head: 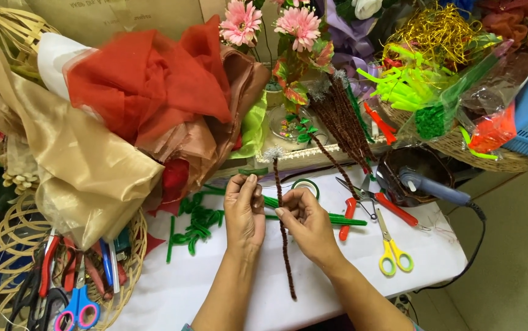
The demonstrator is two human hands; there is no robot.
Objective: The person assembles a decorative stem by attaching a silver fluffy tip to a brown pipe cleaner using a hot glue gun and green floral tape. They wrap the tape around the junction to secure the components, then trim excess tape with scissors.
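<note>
Both hands grip one brown fuzzy stem point(285, 245) upright over the white worktop point(233, 288): left hand point(245, 211) pinching high, right hand point(304, 220) midway; tip looks finished, green wrapping seemingly not started

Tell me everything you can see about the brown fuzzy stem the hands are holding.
The brown stem looks like a thin chenille pipe cleaner, dark brown and fuzzy. It stands nearly upright in the view, its lower end lying over the white table. A small silvery tuft tops it. The left hand and right hand pinch it near the upper part, above green stems lying behind.
</note>
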